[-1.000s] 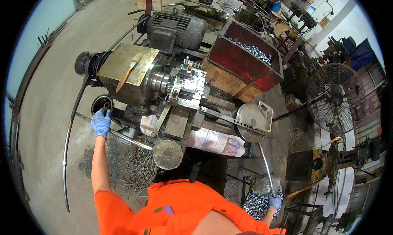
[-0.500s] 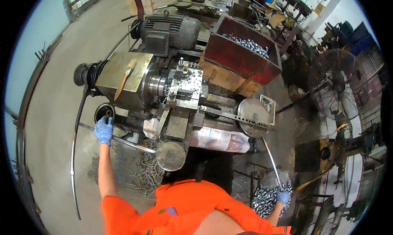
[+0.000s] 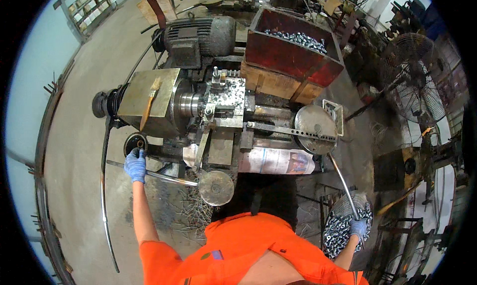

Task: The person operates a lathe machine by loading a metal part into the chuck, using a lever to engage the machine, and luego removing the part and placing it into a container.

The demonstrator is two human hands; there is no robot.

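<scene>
In a blue glove, my left hand (image 3: 135,167) is closed on the lower part of a small black handwheel (image 3: 136,142), left of a lathe-like machine (image 3: 223,104). My right hand (image 3: 357,228), also gloved in blue, grips a long shiny metal lever (image 3: 343,183) running down from a round metal disc (image 3: 315,129). Below that hand is a wire basket heaped with small shiny metal parts (image 3: 338,235). A wooden-handled brush (image 3: 149,106) lies on the headstock cover (image 3: 130,94). Metal chips cover the machine's tool block.
A dark red bin (image 3: 293,61) of metal parts stands on a wooden crate (image 3: 278,84) behind the machine. An electric motor (image 3: 198,39) sits at the back left. A caged fan (image 3: 415,79) stands right. Wire-like scraps (image 3: 191,205) litter the floor below.
The whole view has shifted, so the hands and basket sit further right in the picture. Both hands keep their places on the handwheel and the lever.
</scene>
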